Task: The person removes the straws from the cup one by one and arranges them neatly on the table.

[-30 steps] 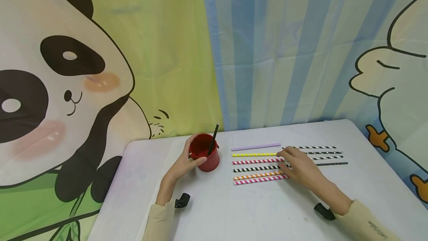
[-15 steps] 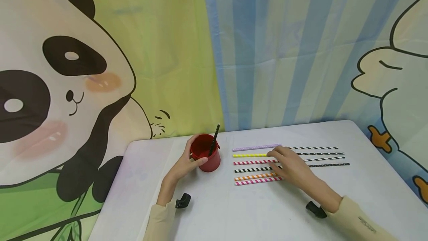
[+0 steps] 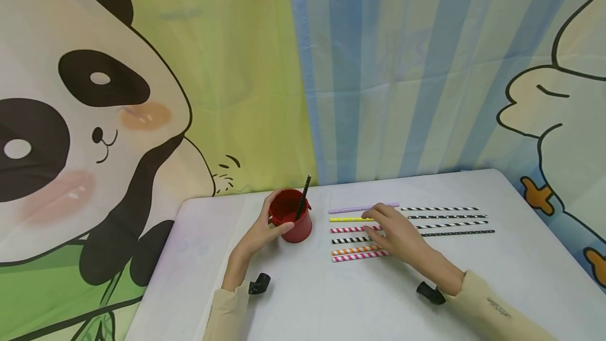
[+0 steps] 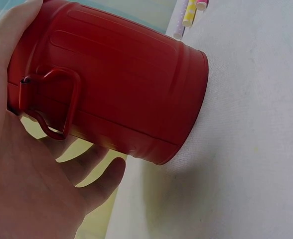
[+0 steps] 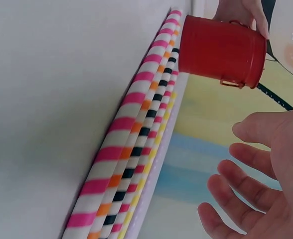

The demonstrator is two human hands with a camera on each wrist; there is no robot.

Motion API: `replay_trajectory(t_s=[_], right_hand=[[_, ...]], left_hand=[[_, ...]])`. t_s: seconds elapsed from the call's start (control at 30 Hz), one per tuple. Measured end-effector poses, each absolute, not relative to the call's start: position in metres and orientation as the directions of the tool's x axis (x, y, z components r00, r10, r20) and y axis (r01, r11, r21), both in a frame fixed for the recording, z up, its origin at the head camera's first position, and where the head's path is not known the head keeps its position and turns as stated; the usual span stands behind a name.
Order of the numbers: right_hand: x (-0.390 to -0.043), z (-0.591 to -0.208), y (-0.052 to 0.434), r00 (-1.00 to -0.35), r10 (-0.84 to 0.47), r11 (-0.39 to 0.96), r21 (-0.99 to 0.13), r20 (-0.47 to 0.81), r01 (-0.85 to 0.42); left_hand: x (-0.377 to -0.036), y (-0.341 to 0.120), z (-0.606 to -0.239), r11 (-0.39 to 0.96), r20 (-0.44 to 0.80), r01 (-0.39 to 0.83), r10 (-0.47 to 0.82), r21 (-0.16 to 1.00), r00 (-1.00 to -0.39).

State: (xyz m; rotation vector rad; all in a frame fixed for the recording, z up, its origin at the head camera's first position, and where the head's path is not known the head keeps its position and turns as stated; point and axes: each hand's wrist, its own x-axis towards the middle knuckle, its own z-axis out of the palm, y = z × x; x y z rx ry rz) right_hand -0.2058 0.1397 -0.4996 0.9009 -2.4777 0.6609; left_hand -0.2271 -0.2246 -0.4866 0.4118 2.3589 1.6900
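Note:
My left hand (image 3: pixel 258 233) holds a small red bucket (image 3: pixel 299 232) near its rim, thumb on the near side; a wire handle (image 4: pixel 72 104) shows on its wall. Leaning inside the bucket is a black dotted straw (image 3: pixel 302 200). My right hand (image 3: pixel 399 233), fingers spread and slightly bent with nothing in them, hovers over a row of paper straws. In that row lie a lilac straw (image 3: pixel 347 209), a yellow straw (image 3: pixel 344 219), a red-striped straw (image 3: pixel 345 230), a black-striped straw (image 3: pixel 347 240), an orange-striped straw (image 3: pixel 352 251) and a pink-striped straw (image 5: pixel 119 124).
Several black-and-white straws, including a striped one (image 3: pixel 440 209) and a dark dotted one (image 3: pixel 464 233), lie in a second group to the right. Everything is on a white-covered table (image 3: pixel 350 299). A printed curtain (image 3: pixel 251 78) hangs behind its far edge.
My right hand has moved left across the row of straws, uncovering more of the black-and-white group. My left hand and the bucket stay in place.

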Motion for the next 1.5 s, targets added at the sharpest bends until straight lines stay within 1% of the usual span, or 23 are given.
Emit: replay_trajectory(t_s=[0.17, 0.4, 0.57, 0.7, 0.77, 0.87, 0.97, 1.1, 1.3, 1.4, 1.5], right_hand=[[-0.207, -0.499, 0.129, -0.688, -0.489, 0.658, -0.29, 0.537, -0.695], [-0.209, -0.495, 0.115, -0.695, -0.49, 0.648, -0.313, 0.526, -0.694], [-0.211, -0.493, 0.108, -0.691, -0.481, 0.638, -0.326, 0.54, -0.698], [-0.214, -0.493, 0.101, -0.697, -0.465, 0.624, -0.356, 0.546, -0.695], [-0.215, -0.492, 0.097, -0.718, -0.448, 0.62, -0.393, 0.533, -0.679], [-0.216, -0.491, 0.089, -0.767, -0.412, 0.605, -0.481, 0.492, -0.634], [-0.218, -0.491, 0.08, -0.828, -0.365, 0.576, -0.596, 0.426, -0.56], [-0.223, -0.491, 0.068, -0.888, -0.304, 0.511, -0.727, 0.346, -0.458], [-0.229, -0.489, 0.049, -0.934, -0.226, 0.393, -0.852, 0.275, -0.346], [-0.233, -0.488, 0.04, -0.951, -0.199, 0.348, -0.89, 0.236, -0.294], [-0.237, -0.489, 0.032, -0.963, -0.18, 0.318, -0.915, 0.201, -0.25]], left_hand=[[-0.226, -0.225, -0.485, 0.302, -0.009, 0.102, 0.346, 0.948, -0.938], [-0.226, -0.225, -0.485, 0.304, -0.014, 0.096, 0.341, 0.948, -0.94], [-0.227, -0.225, -0.486, 0.295, -0.017, 0.091, 0.342, 0.951, -0.94], [-0.227, -0.225, -0.487, 0.288, -0.014, 0.09, 0.34, 0.953, -0.94], [-0.228, -0.225, -0.487, 0.292, -0.013, 0.092, 0.341, 0.952, -0.94], [-0.228, -0.225, -0.488, 0.297, -0.007, 0.101, 0.343, 0.95, -0.939], [-0.228, -0.225, -0.488, 0.297, -0.005, 0.104, 0.345, 0.949, -0.939], [-0.228, -0.226, -0.488, 0.293, -0.004, 0.103, 0.345, 0.951, -0.939], [-0.228, -0.225, -0.488, 0.297, -0.007, 0.1, 0.339, 0.95, -0.941], [-0.228, -0.224, -0.488, 0.309, -0.017, 0.092, 0.331, 0.947, -0.943], [-0.233, -0.228, -0.502, 0.32, -0.016, 0.093, 0.323, 0.943, -0.946]])
